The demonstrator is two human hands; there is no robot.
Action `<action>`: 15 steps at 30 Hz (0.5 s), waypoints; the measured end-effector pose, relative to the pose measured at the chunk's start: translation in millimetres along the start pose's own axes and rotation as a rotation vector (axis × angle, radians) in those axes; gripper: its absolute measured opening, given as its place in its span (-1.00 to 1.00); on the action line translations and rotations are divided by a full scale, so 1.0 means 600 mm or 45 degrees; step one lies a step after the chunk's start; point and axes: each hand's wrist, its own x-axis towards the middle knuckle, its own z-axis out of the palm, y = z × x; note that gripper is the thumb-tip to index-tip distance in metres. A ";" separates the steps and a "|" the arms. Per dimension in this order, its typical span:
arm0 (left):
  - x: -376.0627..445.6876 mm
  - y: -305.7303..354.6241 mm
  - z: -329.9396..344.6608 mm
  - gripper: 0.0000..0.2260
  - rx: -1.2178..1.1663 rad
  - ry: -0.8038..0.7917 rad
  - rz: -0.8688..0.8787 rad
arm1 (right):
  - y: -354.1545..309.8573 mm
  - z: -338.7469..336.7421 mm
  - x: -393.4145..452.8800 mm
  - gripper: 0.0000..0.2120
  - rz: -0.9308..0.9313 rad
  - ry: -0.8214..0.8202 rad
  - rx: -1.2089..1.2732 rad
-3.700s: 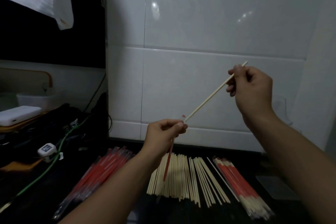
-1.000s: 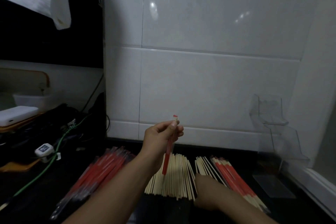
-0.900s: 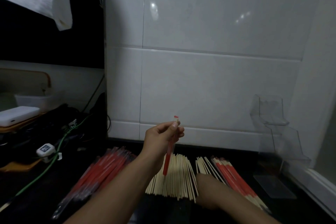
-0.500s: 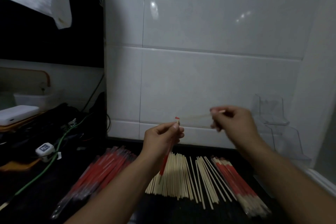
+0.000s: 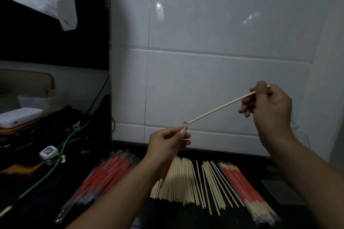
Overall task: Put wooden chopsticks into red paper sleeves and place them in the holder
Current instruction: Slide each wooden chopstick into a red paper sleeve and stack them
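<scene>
Dark counter (image 5: 290, 215): white gadget (image 5: 48, 152), label unreadable.

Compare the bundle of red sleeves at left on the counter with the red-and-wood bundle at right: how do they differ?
The left bundle shows red along nearly its whole length under glossy clear wrap; the right bundle shows red only on its far part, with bare wood ends nearer the camera. The left one slants toward the lower left, the right one toward the lower right. Both lie flat on the dark counter.
</scene>
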 end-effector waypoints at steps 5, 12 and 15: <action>0.003 -0.003 0.000 -0.87 0.033 -0.015 0.009 | 0.007 0.001 0.002 -0.73 -0.001 0.005 -0.005; 0.006 -0.008 -0.001 -0.85 0.068 -0.023 0.014 | 0.012 0.004 0.002 -0.72 -0.001 -0.009 -0.027; 0.011 -0.013 -0.003 -0.85 0.114 -0.020 0.019 | 0.012 0.007 0.001 -0.72 0.009 -0.032 -0.031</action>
